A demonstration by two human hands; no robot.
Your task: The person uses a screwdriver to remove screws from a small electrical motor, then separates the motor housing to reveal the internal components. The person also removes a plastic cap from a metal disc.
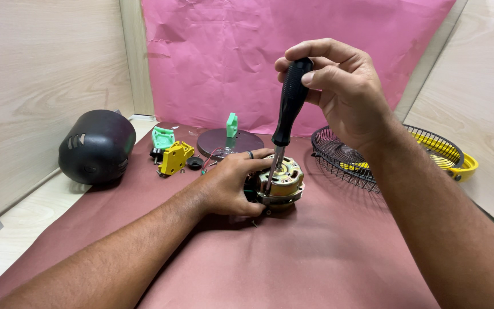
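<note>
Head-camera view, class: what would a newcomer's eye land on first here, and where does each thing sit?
At the centre, the right hand grips a black-handled screwdriver upright, its tip down in a small electric motor that the left hand steadies on the brown mat. Behind hangs a bright pink sheet. A black domed housing sits at far left, and a black wire grille at right.
</note>
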